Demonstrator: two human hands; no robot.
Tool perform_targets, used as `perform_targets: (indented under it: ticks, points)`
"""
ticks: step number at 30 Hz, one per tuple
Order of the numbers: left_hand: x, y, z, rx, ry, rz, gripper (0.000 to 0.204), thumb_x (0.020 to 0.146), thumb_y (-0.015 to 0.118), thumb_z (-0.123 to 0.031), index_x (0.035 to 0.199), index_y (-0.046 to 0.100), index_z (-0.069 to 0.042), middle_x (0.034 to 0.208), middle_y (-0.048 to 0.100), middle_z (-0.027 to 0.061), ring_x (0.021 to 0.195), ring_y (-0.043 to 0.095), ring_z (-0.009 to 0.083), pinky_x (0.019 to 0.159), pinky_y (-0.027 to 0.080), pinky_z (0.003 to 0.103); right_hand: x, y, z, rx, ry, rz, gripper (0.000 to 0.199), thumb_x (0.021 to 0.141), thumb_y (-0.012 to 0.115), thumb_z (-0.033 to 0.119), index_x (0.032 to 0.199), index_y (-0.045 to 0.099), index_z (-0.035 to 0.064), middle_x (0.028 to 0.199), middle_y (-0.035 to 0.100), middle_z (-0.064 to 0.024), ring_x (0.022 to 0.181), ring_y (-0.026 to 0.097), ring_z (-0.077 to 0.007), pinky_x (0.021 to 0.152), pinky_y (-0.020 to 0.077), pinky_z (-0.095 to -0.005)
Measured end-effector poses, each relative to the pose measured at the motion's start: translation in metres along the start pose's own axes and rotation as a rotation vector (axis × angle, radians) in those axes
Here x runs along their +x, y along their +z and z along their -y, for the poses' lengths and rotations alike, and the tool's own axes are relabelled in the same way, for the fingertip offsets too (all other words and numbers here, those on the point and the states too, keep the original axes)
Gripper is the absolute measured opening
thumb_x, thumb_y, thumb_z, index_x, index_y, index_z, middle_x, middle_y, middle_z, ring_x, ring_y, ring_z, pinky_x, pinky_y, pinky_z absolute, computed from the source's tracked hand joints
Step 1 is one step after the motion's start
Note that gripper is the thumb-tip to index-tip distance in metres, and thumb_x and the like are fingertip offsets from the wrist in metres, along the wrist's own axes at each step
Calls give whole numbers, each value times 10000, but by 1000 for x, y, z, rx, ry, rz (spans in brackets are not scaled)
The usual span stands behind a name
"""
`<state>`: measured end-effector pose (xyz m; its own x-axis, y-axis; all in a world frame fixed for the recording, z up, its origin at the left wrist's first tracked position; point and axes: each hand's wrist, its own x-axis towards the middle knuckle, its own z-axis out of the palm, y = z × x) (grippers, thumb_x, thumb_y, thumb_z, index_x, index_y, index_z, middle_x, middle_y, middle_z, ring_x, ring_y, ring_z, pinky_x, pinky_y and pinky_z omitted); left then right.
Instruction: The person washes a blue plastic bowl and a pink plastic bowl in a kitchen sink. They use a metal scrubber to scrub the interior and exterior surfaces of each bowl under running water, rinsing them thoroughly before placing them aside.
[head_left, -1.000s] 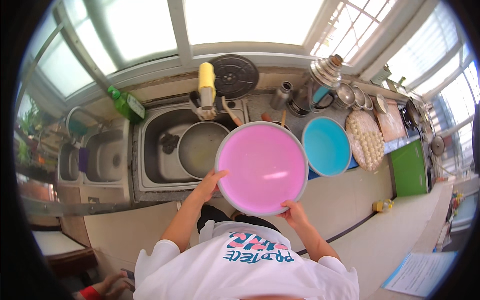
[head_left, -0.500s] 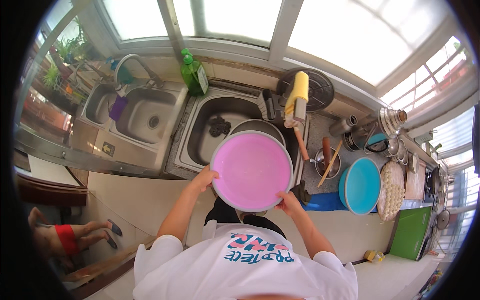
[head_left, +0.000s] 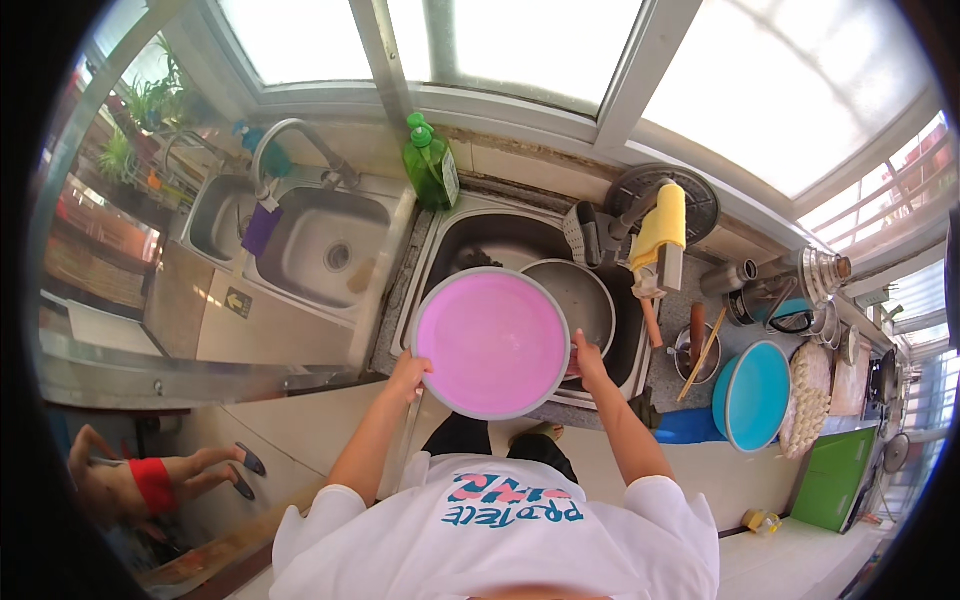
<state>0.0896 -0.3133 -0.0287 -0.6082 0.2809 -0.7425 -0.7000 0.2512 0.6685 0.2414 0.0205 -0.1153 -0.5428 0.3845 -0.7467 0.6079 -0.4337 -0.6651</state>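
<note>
Currently held: a wide, round pink basin [head_left: 492, 343] with a grey rim, carried by the left hand [head_left: 408, 375] and the right hand [head_left: 588, 357] together; the step in hand looks like holding it up over the near edge of the sink [head_left: 500, 230].
Next move: any shift of the basin probably calls for both sides to travel evenly, with care for the metal bowl [head_left: 578, 300] just beyond it.
Left grip: pinching the rim at the basin's lower left, thumb over the top, the other fingers curled outside and partly hidden.
Right grip: closed on the basin's right edge, thumb upward; how far the fingers reach beneath, I cannot tell.
Basin: between the two hands and touching both, in front of the person's white shirt [head_left: 500, 530]. It looks roughly level, its smooth inside facing up; whether it holds water is unclear.
Sink: steel, with a dark lump [head_left: 477, 258] towards its left and the metal bowl on the right, partly covered by the pink basin.
Behind the sink: a green bottle [head_left: 431, 172] at the left corner, and a yellow cloth [head_left: 664, 222] draped over the tap on the right.
Desk to the right: a grey desk [head_left: 680, 297] carrying a small pot with chopsticks [head_left: 703, 355] lying across it, then a bright blue basin [head_left: 752, 395], well apart from the right hand.
</note>
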Motion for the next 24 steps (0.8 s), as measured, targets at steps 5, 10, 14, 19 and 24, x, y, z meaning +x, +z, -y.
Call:
perform_targets:
  ticks: [5,10,14,19,24]
  points:
    - [26,-27,11,-2,-10,3,520,649,527,-35,1166,505,14,916,592,104,711,609,213,493,500,324,39,20,28,25,-143,-92,443,968,477,372,1189,572,0,871,655,-117,699,633,-179,613,516,-305]
    - [30,-26,6,-92,-34,-16,523,657,530,-32,1177,492,21,916,590,114,687,622,231,467,511,356,94,47,55,-198,-249,-66,343,941,537,265,1129,600,-15,852,661,-111,683,631,-174,611,506,-294]
    - [33,-11,-19,-41,-56,-3,520,677,524,-22,1193,486,25,922,591,119,689,625,241,470,515,359,172,58,58,-341,-498,-78,268,912,574,180,1088,634,-12,825,660,-98,687,635,-158,607,496,-294]
    - [39,-21,-7,-39,-122,-68,544,690,543,-35,1231,491,-31,1009,605,122,799,639,242,563,544,380,204,130,123,-840,-455,337,216,870,589,105,1053,684,40,899,686,-122,796,658,-210,683,512,-333]
    - [36,-14,-21,-34,-142,-68,530,699,546,-25,1227,505,-16,1045,613,128,874,642,257,658,562,406,269,189,133,-1386,-508,550,267,848,598,204,1036,701,45,1036,675,-178,992,630,-341,841,488,-400]
